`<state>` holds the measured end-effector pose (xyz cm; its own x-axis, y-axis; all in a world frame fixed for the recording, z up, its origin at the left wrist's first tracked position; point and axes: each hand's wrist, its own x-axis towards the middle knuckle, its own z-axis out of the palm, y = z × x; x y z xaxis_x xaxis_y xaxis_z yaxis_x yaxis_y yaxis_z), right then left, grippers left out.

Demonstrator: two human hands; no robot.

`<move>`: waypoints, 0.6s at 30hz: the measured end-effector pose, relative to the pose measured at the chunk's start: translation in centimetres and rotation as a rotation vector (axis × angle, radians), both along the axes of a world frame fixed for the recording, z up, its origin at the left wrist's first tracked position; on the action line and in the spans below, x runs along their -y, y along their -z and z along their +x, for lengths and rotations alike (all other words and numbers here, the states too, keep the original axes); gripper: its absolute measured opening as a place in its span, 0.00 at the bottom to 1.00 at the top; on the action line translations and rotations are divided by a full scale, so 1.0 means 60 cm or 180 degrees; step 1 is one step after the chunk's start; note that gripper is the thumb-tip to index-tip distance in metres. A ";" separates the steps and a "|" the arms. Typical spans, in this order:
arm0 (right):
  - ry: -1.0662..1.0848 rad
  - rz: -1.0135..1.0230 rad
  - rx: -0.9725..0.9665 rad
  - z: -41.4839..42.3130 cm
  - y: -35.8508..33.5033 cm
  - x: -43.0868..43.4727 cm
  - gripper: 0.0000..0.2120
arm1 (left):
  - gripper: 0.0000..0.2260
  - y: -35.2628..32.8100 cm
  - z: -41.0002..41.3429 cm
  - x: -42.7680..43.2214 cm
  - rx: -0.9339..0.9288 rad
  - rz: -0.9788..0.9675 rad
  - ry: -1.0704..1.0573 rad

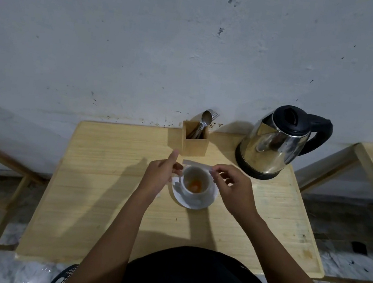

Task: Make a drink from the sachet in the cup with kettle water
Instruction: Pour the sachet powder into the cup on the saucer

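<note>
I take the white cup (195, 185) as my landmark. It stands upright on a white saucer (206, 202) near the middle of the wooden bench (101, 201), and a small heap of orange powder (195, 185) lies at its bottom.

My right hand (234, 188) is just right of the cup, thumb and forefinger pinched shut on the end of a white sachet (198, 164), the other fingers loosely curled. The sachet stretches as a pale strip over the far rim of the cup; motion blur keeps me from telling whether it touches the rim.

My left hand (160, 176) is just left of the cup, thumb raised and pointing away from me, fingers bent toward the cup's near-left side. I think the fingertips meet the sachet's other end there, but blur hides the contact, so I cannot tell whether this hand grips anything. A small white scrap (176, 182) sits on the saucer against the cup's left side, partly hidden by that hand.

Beyond the cup, close to the wall (146, 41), stands a square wooden cutlery holder (194, 144) with a spoon (206, 118) and fork (215, 115) rising from it. Beyond and right of the cup is a steel electric kettle (272, 145), black lid shut, handle turned right, well apart from the cup.
</note>
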<state>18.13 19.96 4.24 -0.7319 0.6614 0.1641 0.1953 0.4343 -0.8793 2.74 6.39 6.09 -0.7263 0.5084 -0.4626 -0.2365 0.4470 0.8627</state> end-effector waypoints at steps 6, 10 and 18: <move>-0.0200 0.0374 -0.0009 -0.008 0.013 0.035 0.11 | 0.12 0.019 -0.006 0.017 0.0213 0.0294 0.0224; -0.0014 -0.1376 0.0047 -0.027 0.008 0.046 0.13 | 0.10 0.027 -0.008 0.033 0.0103 0.0275 0.0148; -0.0072 -0.0743 0.0533 -0.056 0.028 0.045 0.06 | 0.15 0.076 -0.019 0.061 0.0032 -0.0020 -0.0278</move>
